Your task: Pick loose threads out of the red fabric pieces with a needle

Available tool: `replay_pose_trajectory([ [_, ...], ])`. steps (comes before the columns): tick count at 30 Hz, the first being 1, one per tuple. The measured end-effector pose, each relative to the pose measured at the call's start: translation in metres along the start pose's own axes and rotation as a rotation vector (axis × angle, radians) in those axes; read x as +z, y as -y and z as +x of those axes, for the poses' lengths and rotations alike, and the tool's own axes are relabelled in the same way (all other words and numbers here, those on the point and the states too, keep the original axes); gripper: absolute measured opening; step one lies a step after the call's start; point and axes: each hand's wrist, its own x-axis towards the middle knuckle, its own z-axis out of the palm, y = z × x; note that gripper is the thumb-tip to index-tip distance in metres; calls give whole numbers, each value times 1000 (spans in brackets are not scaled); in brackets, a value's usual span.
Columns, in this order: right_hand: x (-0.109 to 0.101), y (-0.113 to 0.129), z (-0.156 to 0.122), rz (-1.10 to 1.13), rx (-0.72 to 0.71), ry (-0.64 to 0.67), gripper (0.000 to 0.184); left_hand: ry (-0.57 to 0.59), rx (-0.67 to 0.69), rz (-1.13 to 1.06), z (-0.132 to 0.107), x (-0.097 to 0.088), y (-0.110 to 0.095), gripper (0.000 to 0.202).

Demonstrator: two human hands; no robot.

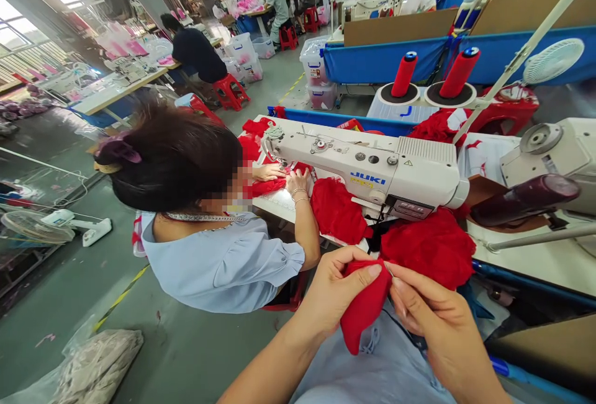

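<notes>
In front of my body, my left hand [338,286] pinches a red fabric piece [365,308] between thumb and fingers; its pointed lower end hangs down. My right hand [431,308] is closed at the cloth's upper right edge. Between its thumb and forefinger shows a thin, shiny, metal-like piece [390,271], too small to name surely. Just beyond my hands lie a heap of red gauzy fabric [431,246] and another red bundle [339,208], both beside a white sewing machine [372,159].
To my left, a co-worker in a light blue top [218,261] guides red cloth at that machine. Two red thread cones [404,75] stand on a holder behind it. A dark brown bottle-like object [526,199] leans at right. A plastic-wrapped bundle [100,363] lies on the floor.
</notes>
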Motion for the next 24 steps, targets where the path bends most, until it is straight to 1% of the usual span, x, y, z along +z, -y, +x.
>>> replay_pose_trajectory([
  [2, 2, -2, 2, 154, 138, 9, 30, -3, -28, -17, 2, 0, 1, 30],
  [3, 3, -2, 3, 198, 182, 17, 32, -1, -36, -23, 3, 0, 1, 31],
  [5, 3, -3, 4, 239, 223, 31, 35, 12, -15, -21, 5, 0, 2, 29],
  [7, 2, -4, 6, 206, 201, 40, 37, 18, 67, 17, 7, -1, 2, 26],
  [8, 0, -5, 6, 150, 158, 41, 36, 17, 109, 48, 7, -1, 2, 24],
  [10, -3, -6, 7, -45, 0, 45, 29, 7, 150, 117, 7, -1, 2, 23],
  [12, -6, -6, 7, -287, -235, 53, 24, 3, 133, 180, 5, -1, 1, 23],
  [14, -6, -5, 8, -471, -460, 48, 28, 5, 124, 235, 3, 0, 0, 24],
  [16, -6, -3, 8, -549, -590, 34, 33, 19, 132, 260, 3, 0, 0, 25],
  [17, -5, -2, 8, -552, -605, 31, 34, 32, 132, 253, 3, 0, -1, 25],
  [18, -4, -2, 7, -536, -583, 34, 33, 46, 126, 233, 3, 0, -1, 25],
  [19, -4, -1, 7, -501, -532, 41, 31, 62, 114, 208, 3, 0, -1, 25],
  [22, -3, -2, 6, -312, -279, 49, 25, 82, 66, 134, 3, -2, -1, 26],
  [24, -2, -2, 5, -164, -110, 46, 30, 84, 29, 96, 3, -2, -2, 28],
])
